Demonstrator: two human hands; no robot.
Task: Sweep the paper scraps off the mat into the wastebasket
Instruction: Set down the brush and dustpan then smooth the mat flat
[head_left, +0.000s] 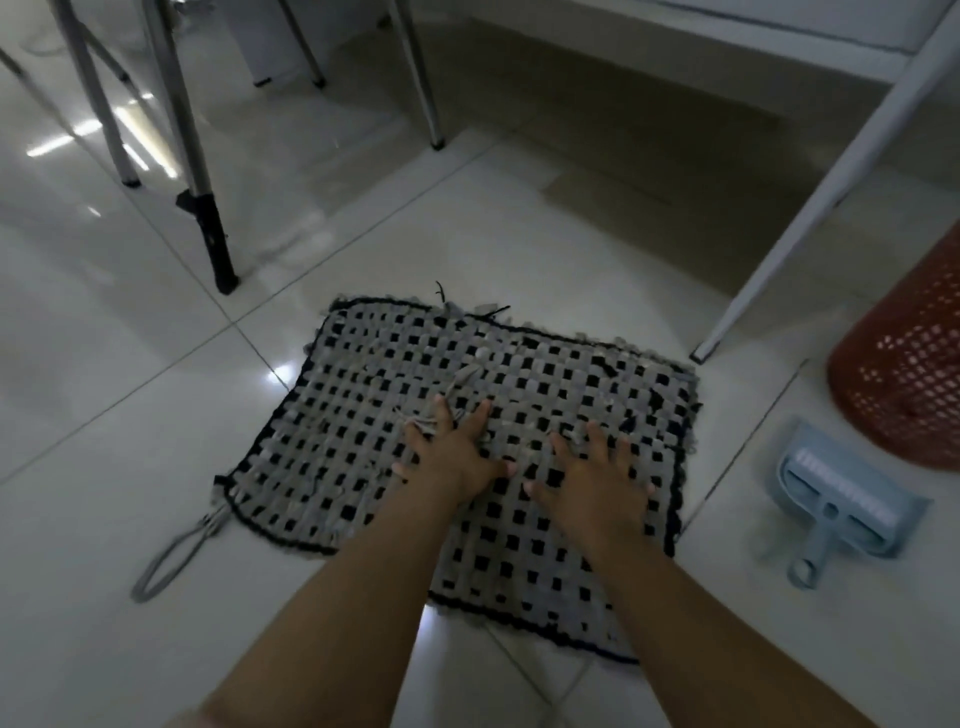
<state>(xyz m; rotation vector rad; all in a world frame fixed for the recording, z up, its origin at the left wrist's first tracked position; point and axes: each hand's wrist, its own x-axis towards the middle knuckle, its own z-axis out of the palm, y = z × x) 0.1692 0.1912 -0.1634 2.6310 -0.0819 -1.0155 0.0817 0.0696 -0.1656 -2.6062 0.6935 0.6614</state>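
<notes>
Hands are lying flat on the woven mat (483, 447), left hand (454, 457) and right hand (597, 493) with fingers spread and gripping nothing, probably smoothing it; the dustpan (852, 506) and wastebasket (904, 364) are waiting alongside on the right; scraps are indistinguishable.

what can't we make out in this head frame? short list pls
- Paper scraps on the mat: dim, blurry head view; cannot be told from the grey weave tufts.
- Mat under the left hand and right hand: covered by the flat palms.
- Wastebasket: cut by the right edge; rim and inside unseen.
- Dustpan: brush bristles too blurred to judge.
</notes>
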